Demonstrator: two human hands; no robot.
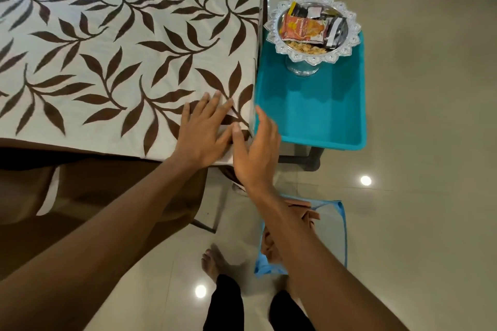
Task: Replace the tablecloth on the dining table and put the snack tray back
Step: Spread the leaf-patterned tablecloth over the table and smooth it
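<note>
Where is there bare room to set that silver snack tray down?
Nearly the whole leaf-patterned tablecloth lies bare. Only its near right corner is crowded: the left hand lies flat there, the right hand beside it. The near half of the turquoise tray, before the snack tray, is bare too.

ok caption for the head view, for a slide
Left hand flat on the leaf-print tablecloth at the table corner, right hand beside it; snack tray sits in the teal bin.

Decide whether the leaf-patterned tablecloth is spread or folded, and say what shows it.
Spread. The tablecloth lies flat, its leaf pattern open to the near and right edges; the left hand rests flat on its corner.
</note>
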